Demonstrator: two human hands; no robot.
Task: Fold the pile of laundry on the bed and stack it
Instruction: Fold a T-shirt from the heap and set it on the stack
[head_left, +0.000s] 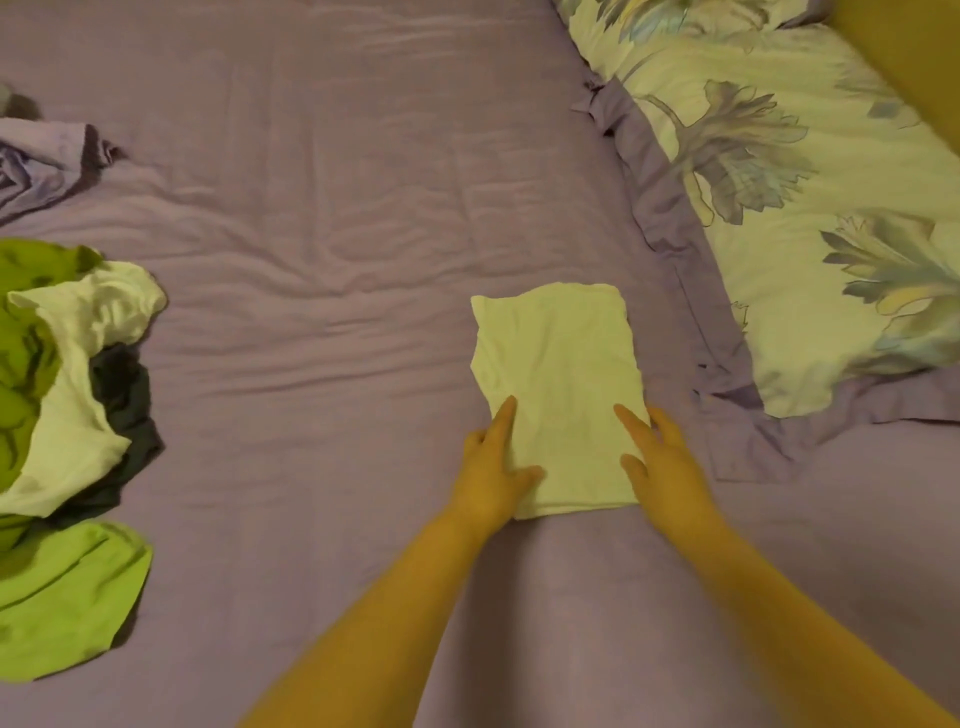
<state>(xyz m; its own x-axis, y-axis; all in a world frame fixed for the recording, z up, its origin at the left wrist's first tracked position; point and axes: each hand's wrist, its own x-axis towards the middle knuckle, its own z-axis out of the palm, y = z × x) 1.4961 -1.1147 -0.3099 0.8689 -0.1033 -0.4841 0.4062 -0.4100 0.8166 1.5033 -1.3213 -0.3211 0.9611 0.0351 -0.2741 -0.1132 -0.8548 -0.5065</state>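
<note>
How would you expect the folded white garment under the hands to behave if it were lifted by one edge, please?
The folded white garment looks thin and wrinkled, so it is probably floppy and would likely unfold. It seems light. Both the left hand and right hand lie flat on it.

No readable text, labels, brands, numbers — none on any surface.

A bed (322, 218) covered by a wrinkled lilac sheet carried everything. A folded white garment (558, 384) lay flat near the middle of it. At the left edge sat a heap of unfolded laundry (62, 395) in green, white and dark cloth, with a crumpled lilac piece (41, 161) farther up. A floral pillow (810, 218) with a purple border lay on the right.
</note>
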